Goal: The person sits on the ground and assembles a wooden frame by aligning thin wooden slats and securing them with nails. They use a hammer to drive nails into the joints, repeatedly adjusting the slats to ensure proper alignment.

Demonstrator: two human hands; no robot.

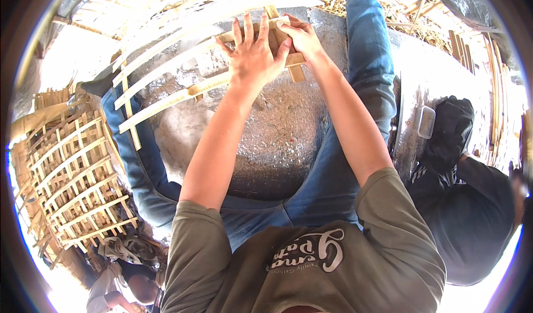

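A bamboo lattice (166,108) of long pale slats and shorter crosspieces lies between my outstretched legs. My left hand (252,54) rests on its right part, palm down and fingers spread across the slats. Close beside it, my right hand (302,38) is closed around the right end of a slat (227,36), thumb on top; its other fingers are partly hidden. A short crosspiece (297,74) sticks out below the right hand. Between the two hands shows a brown flat piece (273,42), partly covered. Another crosspiece (131,116) joins the slats' left ends.
Under the lattice spreads a silvery foil mat (266,141). Finished-looking bamboo lattices (75,174) are stacked at the left. A person in black (466,218) sits close at the right, near a clear plastic box (426,122). Another person (119,291) is at the lower left. Bamboo strips (494,85) stand far right.
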